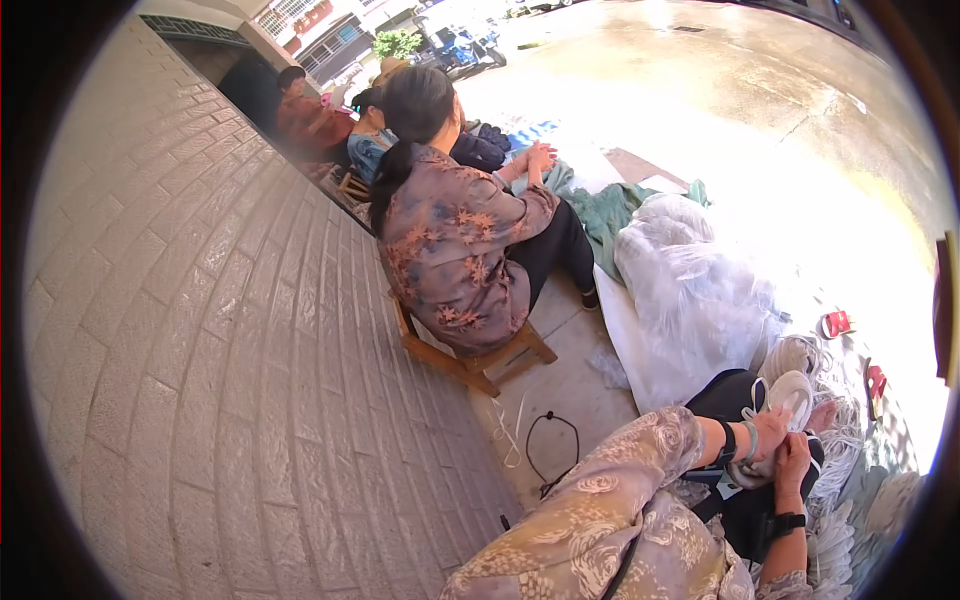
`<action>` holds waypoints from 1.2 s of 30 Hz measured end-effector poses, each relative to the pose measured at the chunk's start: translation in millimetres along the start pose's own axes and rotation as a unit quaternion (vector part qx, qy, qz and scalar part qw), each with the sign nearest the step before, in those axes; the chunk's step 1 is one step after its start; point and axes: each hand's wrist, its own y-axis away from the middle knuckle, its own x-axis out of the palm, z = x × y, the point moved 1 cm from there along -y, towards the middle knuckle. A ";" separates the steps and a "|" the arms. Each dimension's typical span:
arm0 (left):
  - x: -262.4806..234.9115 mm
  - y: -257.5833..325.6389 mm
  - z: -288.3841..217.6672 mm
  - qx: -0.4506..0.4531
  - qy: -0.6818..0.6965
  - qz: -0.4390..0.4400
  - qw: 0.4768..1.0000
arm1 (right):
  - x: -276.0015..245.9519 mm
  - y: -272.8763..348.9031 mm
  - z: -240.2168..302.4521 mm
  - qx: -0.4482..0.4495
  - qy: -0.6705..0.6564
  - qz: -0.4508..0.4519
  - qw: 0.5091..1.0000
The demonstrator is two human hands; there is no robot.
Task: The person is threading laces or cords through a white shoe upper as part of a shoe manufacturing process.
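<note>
My left hand [772, 428], with a green bangle and a black band at the wrist, comes out of a floral sleeve at the lower right. It grips a white looped cord piece [790, 392] over my black-trousered lap. My right hand [796, 458], with a black watch on its wrist, is just below it and closes on the lower end of the same white piece. Bundles of white cord [838, 440] lie right beside both hands. What exactly the fingers pinch is too small to tell.
A grey brick wall [200, 330] fills the left. A person in a floral blouse [455, 240] sits with their back turned on a wooden stool [480, 360]; others sit beyond. A big clear plastic bag [690, 290], green cloth [610, 210], a black cable [550, 450] and red items [835, 323] lie on the concrete.
</note>
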 end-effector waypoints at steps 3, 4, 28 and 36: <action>-14.4 -3.5 -4.9 0.066 -0.031 0.030 0.997 | -2.5 2.7 -10.1 0.010 -0.008 -0.001 1.000; -21.4 -4.6 -9.8 0.137 -0.071 0.055 0.986 | -4.1 5.3 -13.7 0.018 -0.016 0.004 1.000; -94.8 14.3 -18.3 0.201 -0.045 0.043 0.978 | -123.4 87.0 -33.4 0.202 0.015 0.033 0.979; -84.1 16.1 -16.9 0.182 0.014 0.070 0.981 | -78.8 30.6 10.9 0.006 0.045 0.004 0.999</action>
